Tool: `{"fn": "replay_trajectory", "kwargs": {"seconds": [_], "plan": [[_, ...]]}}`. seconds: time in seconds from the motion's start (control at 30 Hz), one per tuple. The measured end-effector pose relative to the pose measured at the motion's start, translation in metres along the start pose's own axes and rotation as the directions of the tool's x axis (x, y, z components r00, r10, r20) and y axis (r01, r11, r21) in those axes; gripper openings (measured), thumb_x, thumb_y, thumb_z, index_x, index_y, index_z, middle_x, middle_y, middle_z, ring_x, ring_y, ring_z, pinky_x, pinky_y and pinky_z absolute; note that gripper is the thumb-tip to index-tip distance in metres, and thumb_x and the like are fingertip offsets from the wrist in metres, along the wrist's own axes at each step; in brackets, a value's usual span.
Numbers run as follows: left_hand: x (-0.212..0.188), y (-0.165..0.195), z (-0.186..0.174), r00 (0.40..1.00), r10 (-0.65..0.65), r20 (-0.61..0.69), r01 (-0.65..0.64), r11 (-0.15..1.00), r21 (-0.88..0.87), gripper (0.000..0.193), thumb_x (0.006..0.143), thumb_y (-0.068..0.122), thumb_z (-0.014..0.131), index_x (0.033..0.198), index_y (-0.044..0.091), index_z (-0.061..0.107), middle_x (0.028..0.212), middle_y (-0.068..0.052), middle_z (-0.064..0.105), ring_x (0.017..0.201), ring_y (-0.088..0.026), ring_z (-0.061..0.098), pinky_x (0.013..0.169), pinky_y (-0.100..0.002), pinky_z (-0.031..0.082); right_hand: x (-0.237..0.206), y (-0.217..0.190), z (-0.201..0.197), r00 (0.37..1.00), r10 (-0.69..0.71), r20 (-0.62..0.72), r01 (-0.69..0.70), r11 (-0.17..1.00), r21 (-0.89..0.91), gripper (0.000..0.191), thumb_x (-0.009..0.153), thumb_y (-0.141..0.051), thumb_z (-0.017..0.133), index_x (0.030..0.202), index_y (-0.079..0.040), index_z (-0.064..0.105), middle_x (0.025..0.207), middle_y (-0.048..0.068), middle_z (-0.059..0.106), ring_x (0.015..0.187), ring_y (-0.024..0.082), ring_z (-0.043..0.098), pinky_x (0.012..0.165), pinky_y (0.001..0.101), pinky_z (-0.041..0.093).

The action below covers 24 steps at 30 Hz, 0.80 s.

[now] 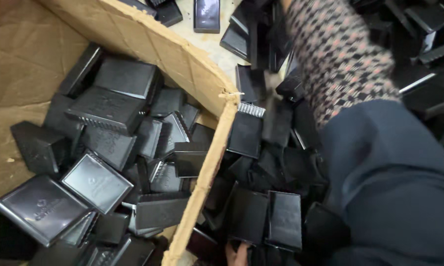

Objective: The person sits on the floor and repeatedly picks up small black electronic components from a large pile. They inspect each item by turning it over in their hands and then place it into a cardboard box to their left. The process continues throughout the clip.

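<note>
At the bottom edge of the view, a small part of one hand (pixel 238 253) shows between black plastic cases; which hand it is cannot be told, and its fingers are hidden under the parts, so their opening cannot be told. It touches the loose pile of black cases (pixel 266 197) heaped just right of the cardboard box wall (pixel 209 162). Two flat rectangular cases (pixel 284 220) lie side by side just above it, glossy faces up. To the right, a dark blue sleeve (pixel 394 182) fills the lower corner; above it, a patterned knit sleeve (pixel 338 59) extends up toward the far pile, its hand out of view. Left of the wall, the cardboard box (pixel 30 64) holds more black cases (pixel 106 111), lying flat, tilted and overlapping, some with ribbed edges. Farther off, further cases lie on the pale desk (pixel 207 44).
</note>
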<state>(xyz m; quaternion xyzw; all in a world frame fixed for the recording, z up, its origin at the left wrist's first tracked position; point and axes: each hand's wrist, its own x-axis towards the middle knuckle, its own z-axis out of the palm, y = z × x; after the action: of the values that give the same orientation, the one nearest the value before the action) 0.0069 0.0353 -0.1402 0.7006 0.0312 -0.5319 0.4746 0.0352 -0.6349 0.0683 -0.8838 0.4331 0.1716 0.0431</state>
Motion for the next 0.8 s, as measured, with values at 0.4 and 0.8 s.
{"fn": "replay_trajectory", "kwargs": {"seconds": [0.4, 0.8], "plan": [[-0.012, 0.099, 0.021, 0.985, -0.017, 0.171, 0.020, 1.000, -0.020, 0.049, 0.090, 0.025, 0.064, 0.124, -0.010, 0.065, 0.113, -0.019, 0.071, 0.100, -0.029, 0.064, 0.087, -0.039, 0.050, -0.105, 0.069, -0.028, 0.867, -0.190, 0.460, -0.002, 0.923, 0.385, 0.090, 0.064, -0.056, 0.083, 0.144, -0.021, 0.063, 0.146, 0.007, 0.061, 0.132, 0.027, 0.055, 0.109, 0.0396, 0.042], [-0.013, 0.123, 0.051, 0.912, 0.275, 0.303, -0.237, 0.959, -0.159, 0.047, 0.091, 0.022, 0.061, 0.130, -0.004, 0.066, 0.130, -0.012, 0.071, 0.118, -0.024, 0.065, 0.101, -0.035, 0.048, -0.389, 0.012, -0.092, 0.543, -0.830, 0.131, 0.532, 0.461, 0.710, 0.087, 0.068, -0.047, 0.092, 0.138, -0.005, 0.062, 0.139, 0.017, 0.062, 0.132, 0.032, 0.057, 0.106, 0.0445, 0.045]]}}
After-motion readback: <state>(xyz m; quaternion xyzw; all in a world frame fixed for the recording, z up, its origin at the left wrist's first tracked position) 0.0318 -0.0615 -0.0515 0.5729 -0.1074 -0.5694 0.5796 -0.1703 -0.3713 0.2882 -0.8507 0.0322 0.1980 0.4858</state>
